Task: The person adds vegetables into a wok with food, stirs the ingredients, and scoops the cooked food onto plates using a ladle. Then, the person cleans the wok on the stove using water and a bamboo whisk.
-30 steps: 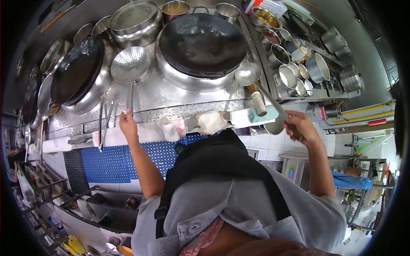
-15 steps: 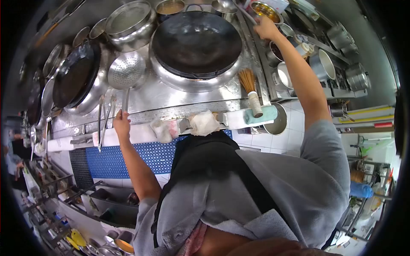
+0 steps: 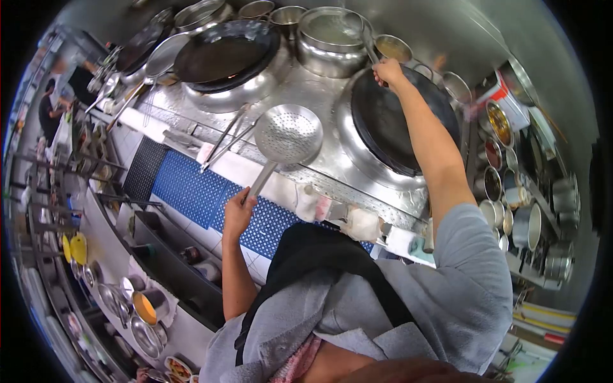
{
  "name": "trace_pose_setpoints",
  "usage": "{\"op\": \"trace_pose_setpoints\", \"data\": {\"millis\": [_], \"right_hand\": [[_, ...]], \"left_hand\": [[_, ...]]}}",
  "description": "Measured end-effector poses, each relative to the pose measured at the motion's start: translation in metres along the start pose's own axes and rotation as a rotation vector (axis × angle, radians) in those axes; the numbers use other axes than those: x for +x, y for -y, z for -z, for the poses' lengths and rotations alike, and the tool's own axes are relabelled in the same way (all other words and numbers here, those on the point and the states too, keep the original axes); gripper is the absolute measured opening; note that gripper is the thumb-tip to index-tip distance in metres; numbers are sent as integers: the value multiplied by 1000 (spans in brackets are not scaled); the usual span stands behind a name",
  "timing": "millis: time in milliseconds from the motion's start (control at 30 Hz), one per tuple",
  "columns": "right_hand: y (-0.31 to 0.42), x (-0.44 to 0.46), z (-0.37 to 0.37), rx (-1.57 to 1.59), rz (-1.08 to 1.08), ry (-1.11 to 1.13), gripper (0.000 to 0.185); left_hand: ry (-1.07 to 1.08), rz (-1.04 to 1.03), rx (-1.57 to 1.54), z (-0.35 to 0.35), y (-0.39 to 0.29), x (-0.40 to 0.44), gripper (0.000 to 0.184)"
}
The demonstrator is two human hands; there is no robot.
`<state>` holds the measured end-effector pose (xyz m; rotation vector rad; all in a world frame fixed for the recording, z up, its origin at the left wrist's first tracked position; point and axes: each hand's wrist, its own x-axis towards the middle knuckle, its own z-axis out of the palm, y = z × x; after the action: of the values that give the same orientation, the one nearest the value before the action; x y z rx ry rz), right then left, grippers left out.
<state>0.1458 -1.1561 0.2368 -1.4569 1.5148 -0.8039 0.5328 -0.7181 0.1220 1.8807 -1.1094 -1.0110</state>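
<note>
In my closed left hand (image 3: 239,216) is the handle of a perforated metal skimmer (image 3: 288,134). Its broad round bowl is held over the steel cooktop's front, apart from the woks. My right hand (image 3: 387,73) reaches far forward, fingers wrapped round the handle of a ladle (image 3: 369,45). The ladle's bowl end is over a large steel pot (image 3: 327,62) of cloudy liquid; whether it touches the liquid I cannot tell. Below my right forearm sits a dark wok (image 3: 405,124) on its burner ring, partly hidden by the arm.
Another dark wok (image 3: 223,54) sits to the left. Long metal utensils (image 3: 225,139) lean across the front edge by folded cloths (image 3: 363,225). Seasoning containers (image 3: 499,124) line the right side. Behind me at left is a counter with bowls (image 3: 145,307). A person (image 3: 51,115) stands far left.
The view has swung to the left. My right hand and ladle have moved from beside the seasoning containers on the right to the big pot. The skimmer stays in my left hand.
</note>
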Motion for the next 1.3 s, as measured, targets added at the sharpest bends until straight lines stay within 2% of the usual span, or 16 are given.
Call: {"op": "trace_pose_setpoints", "data": {"millis": [100,167,200,333,467,500,567,667,767,833,900,933,1033,1067,1167,1300], "right_hand": [[10,-3,-12,720,-231,120,9],[10,-13,-12,807,-219,162,7],[9,-21,-12,851,-216,180,7],[25,-60,-9,731,-156,175,10],[52,-95,-11,446,-141,60,6],[51,-90,-11,373,-134,64,5],[37,-78,-12,331,15,65,12],[29,-51,-18,195,36,-8,15],[19,-9,-44,-82,204,-228,18],[24,17,-55,-255,152,-301,22],[17,47,-66,-200,177,-258,22],[17,52,-71,-126,116,-175,17],[25,49,-76,400,-57,125,11],[30,42,-79,615,-156,132,6],[36,14,-75,886,-182,203,7],[45,-26,-59,902,-127,279,9]], "left_hand": [[15,42,36,9,-9,-6,44],[24,25,30,10,-6,-6,43],[-6,-61,44,6,11,1,41],[21,-122,116,2,33,17,42],[24,-275,214,7,8,18,44],[19,-306,245,9,2,17,45],[54,-227,214,9,-11,17,46],[196,18,100,18,-44,12,48],[90,-184,154,11,-26,13,47],[76,-215,185,6,-20,14,48],[57,-221,209,4,-18,14,48],[79,-183,199,3,-19,14,49],[128,-77,116,-4,-10,15,50],[131,-112,202,-3,-13,14,50],[84,-170,215,-8,-3,14,50],[107,-156,185,-4,-12,12,50]]}}
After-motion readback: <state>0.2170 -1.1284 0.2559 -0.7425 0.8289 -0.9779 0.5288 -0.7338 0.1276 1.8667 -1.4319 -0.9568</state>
